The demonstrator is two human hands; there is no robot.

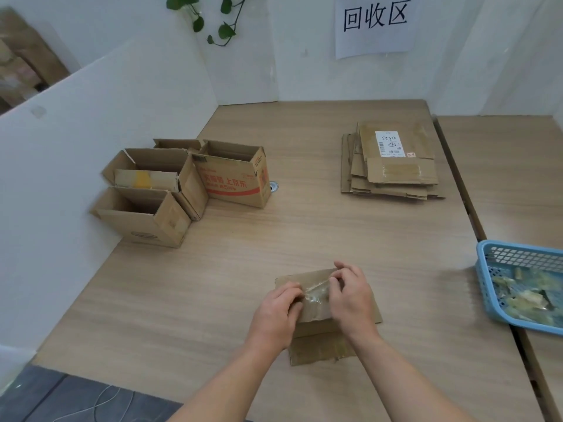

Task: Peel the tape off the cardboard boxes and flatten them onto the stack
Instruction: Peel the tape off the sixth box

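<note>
A flattened cardboard box lies on the table in front of me. A strip of clear tape is lifted off its top face. My right hand pinches the tape's right part with curled fingers. My left hand rests on the cardboard beside the tape, its fingertips curled at the tape's left end. The stack of flattened boxes lies at the back right, topped by one with a white label. Three open upright boxes stand at the left by the white partition.
A blue plastic basket holding crumpled tape scraps sits at the table's right edge. A white partition walls the left side. A small round metal fitting lies beside the printed box. Wall at the back carries a paper sign.
</note>
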